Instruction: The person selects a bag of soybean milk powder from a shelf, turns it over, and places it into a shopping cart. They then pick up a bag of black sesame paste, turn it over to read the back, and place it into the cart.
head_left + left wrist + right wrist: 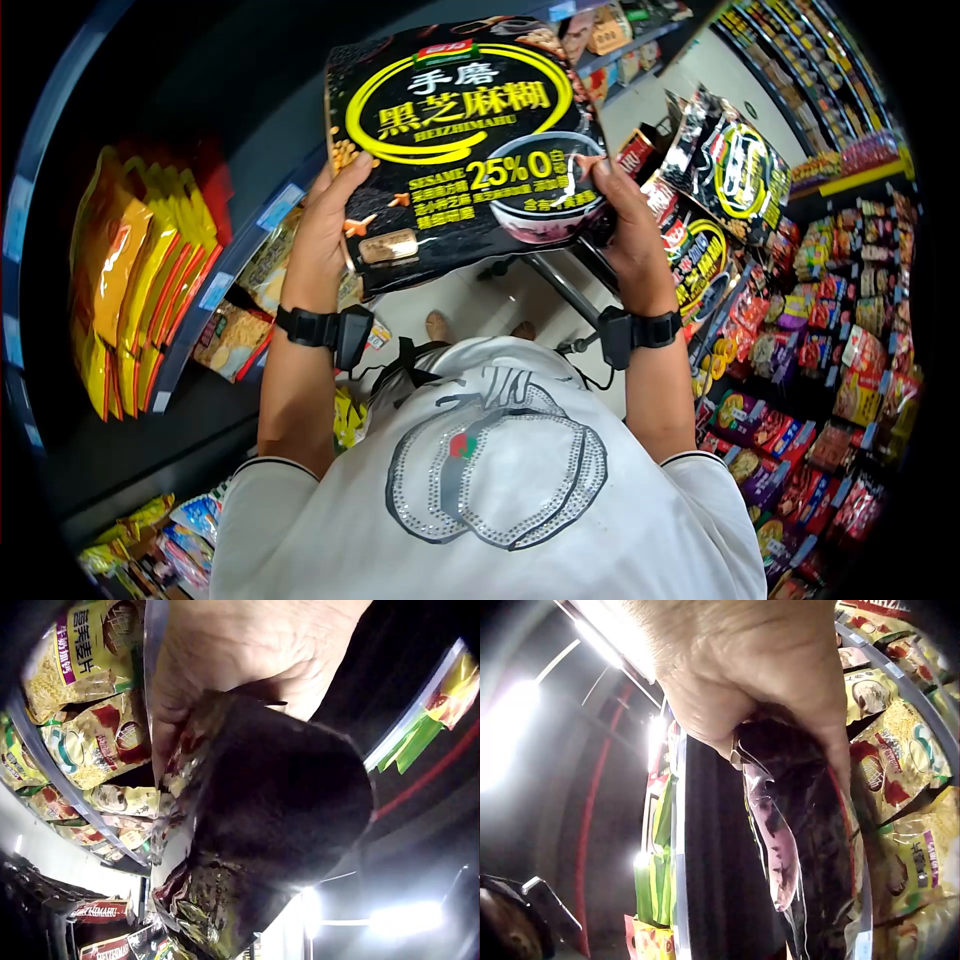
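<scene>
Both hands hold up a large black bag of black sesame paste (450, 150) by its two sides, its printed front facing the head camera. My left hand (328, 215) grips the left edge, thumb on the front face and fingers hidden behind. On the opposite edge, my right hand (635, 225) grips with its thumb over the pictured bowl. In the left wrist view, the left hand (247, 652) clasps the dark side of the bag (277, 795). The right wrist view has the right hand (757, 667) pinching the bag (817, 802) at its side.
Yellow bags (150, 290) stand on a dark shelf at the left, with cereal bags (97, 742) on a shelf below. To the right, more black bags (735, 170) are stacked near a cart's metal bars (562, 290). Packed snack shelves (840, 370) line the right side.
</scene>
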The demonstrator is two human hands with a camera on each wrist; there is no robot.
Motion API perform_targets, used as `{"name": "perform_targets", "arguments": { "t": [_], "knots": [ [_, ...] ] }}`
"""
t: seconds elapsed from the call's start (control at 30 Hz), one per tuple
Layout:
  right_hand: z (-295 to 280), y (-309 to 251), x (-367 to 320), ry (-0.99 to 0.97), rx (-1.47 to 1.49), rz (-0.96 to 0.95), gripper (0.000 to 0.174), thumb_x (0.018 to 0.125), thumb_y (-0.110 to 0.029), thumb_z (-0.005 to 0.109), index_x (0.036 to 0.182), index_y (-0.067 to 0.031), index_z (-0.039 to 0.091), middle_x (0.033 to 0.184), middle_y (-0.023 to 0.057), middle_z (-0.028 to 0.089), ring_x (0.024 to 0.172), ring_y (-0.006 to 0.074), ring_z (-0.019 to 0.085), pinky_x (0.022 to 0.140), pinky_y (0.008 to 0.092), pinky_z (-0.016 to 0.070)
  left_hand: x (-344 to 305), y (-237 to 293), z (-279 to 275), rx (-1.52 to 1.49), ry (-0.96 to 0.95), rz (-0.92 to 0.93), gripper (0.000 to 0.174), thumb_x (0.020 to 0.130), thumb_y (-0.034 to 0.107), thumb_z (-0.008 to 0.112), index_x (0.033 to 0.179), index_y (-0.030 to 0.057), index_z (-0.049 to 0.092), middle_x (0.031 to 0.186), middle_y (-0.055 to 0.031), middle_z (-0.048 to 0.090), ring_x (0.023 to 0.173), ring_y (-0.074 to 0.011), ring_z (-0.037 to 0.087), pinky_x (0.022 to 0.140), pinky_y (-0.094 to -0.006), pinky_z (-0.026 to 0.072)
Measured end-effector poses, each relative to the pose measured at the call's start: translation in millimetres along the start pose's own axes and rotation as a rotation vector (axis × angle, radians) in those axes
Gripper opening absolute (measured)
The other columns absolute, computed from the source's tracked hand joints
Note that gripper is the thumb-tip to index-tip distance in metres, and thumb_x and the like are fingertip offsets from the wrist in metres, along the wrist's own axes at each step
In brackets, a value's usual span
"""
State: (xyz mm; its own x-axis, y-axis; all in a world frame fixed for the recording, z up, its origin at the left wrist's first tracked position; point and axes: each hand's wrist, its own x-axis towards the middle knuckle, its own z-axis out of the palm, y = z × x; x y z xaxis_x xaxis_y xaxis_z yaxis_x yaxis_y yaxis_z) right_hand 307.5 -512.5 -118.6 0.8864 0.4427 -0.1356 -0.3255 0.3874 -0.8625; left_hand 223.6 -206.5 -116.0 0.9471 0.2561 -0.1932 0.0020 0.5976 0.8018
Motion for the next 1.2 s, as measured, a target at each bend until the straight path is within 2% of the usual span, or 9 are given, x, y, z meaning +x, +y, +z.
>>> {"name": "perform_targets", "arguments": {
  "t": [0.53, 0.57, 0.63, 0.67, 0.7, 0.83, 0.9, 1.0, 1.2],
  "knots": [
    [-23, 11, 29, -0.116, 0.102, 0.045, 0.038, 0.107, -0.032, 0.049, 0.123, 0.0009, 0.062, 0.12, 0.0106, 0.069, 0.105, 0.0179, 0.068, 0.096, 0.0332, 0.0532, -1, 0, -1, -0.023, 0.033, 0.021, 0.046, 0.093, 0.012, 0.072, 0.134, 0.0006, 0.054, 0.118, -0.0103, 0.069, 0.101, -0.0172, 0.07, 0.089, -0.0313, 0.0594],
    [-31, 13, 31, -0.193, 0.291, 0.06, 0.03, 0.103, -0.014, 0.056, 0.129, 0.0016, 0.059, 0.127, 0.0117, 0.066, 0.115, 0.022, 0.064, 0.103, 0.0351, 0.0498, -4, 2, 0, -0.02, 0.049, 0.014, 0.046, 0.092, 0.012, 0.072, 0.133, 0.0006, 0.054, 0.117, -0.0105, 0.069, 0.101, -0.0174, 0.07, 0.088, -0.0315, 0.0597],
    [-28, 25, 13, -0.136, -0.514, -0.545, 0.054, 0.086, 0.011, 0.062, 0.138, 0.0029, 0.052, 0.137, 0.013, 0.06, 0.129, 0.026, 0.056, 0.112, 0.0368, 0.0416, -3, -3, -4, -0.004, 0.04, 0.055, 0.046, 0.093, 0.015, 0.073, 0.132, 0.001, 0.054, 0.115, -0.0114, 0.069, 0.1, -0.0184, 0.07, 0.085, -0.0323, 0.0615],
    [-38, 17, 4, -0.061, -0.744, -0.432, 0.083, 0.069, 0.023, 0.059, 0.147, 0.0031, 0.043, 0.146, 0.015, 0.052, 0.139, 0.028, 0.047, 0.119, 0.0372, 0.0318, -5, -3, -3, -0.006, 0.052, 0.049, 0.046, 0.093, 0.015, 0.073, 0.132, 0.001, 0.054, 0.115, -0.0111, 0.069, 0.1, -0.0185, 0.07, 0.085, -0.032, 0.0613],
    [-43, 16, 5, -0.064, -0.894, -0.517, 0.095, 0.063, 0.021, 0.058, 0.153, 0.0017, 0.036, 0.153, 0.016, 0.044, 0.142, 0.0278, 0.042, 0.121, 0.0377, 0.0283, -7, -4, -1, -0.01, 0.063, 0.038, 0.045, 0.093, 0.015, 0.072, 0.132, 0.001, 0.054, 0.116, -0.0107, 0.069, 0.099, -0.0187, 0.07, 0.085, -0.0317, 0.0611],
    [-27, 12, -6, 0.092, -0.808, -0.451, 0.102, 0.064, 0.016, 0.055, 0.16, -0.0003, 0.024, 0.158, 0.0163, 0.037, 0.142, 0.0262, 0.04, 0.121, 0.037, 0.0279, -10, -15, -7, -0.119, 0.002, 0.056, 0.044, 0.096, 0.016, 0.069, 0.136, 0.0018, 0.055, 0.122, -0.01, 0.068, 0.102, -0.0166, 0.071, 0.089, -0.0302, 0.0596],
    [-41, 25, -16, 0.174, -0.558, -0.259, 0.082, 0.079, 0.003, 0.067, 0.155, 0.0006, 0.033, 0.149, 0.0128, 0.049, 0.13, 0.0242, 0.052, 0.113, 0.0347, 0.0392, -14, -14, -8, -0.097, -0.016, 0.048, 0.045, 0.097, 0.019, 0.068, 0.136, 0.0018, 0.055, 0.123, -0.009, 0.068, 0.103, -0.0156, 0.07, 0.089, -0.029, 0.0584],
    [-97, 43, -20, 0.042, -0.834, -0.109, 0.061, 0.088, -0.022, 0.075, 0.141, -0.0013, 0.052, 0.133, 0.008, 0.062, 0.121, 0.0218, 0.059, 0.106, 0.0358, 0.0443, -18, -15, -10, -0.127, -0.031, 0.042, 0.046, 0.098, 0.018, 0.067, 0.138, 0.0012, 0.053, 0.129, -0.0102, 0.065, 0.115, -0.0169, 0.064, 0.1, -0.03, 0.0517],
    [-115, 54, -16, -0.281, -1.781, -0.569, 0.039, 0.089, -0.012, 0.064, 0.128, -0.0063, 0.065, 0.131, 0.0151, 0.065, 0.124, 0.0339, 0.059, 0.109, 0.0437, 0.0428, -21, -17, -19, 0.028, -0.015, 0.062, 0.05, 0.098, 0.021, 0.067, 0.142, 0.0017, 0.051, 0.132, -0.0081, 0.063, 0.12, -0.0164, 0.059, 0.106, -0.0307, 0.0445]
  ]
}}
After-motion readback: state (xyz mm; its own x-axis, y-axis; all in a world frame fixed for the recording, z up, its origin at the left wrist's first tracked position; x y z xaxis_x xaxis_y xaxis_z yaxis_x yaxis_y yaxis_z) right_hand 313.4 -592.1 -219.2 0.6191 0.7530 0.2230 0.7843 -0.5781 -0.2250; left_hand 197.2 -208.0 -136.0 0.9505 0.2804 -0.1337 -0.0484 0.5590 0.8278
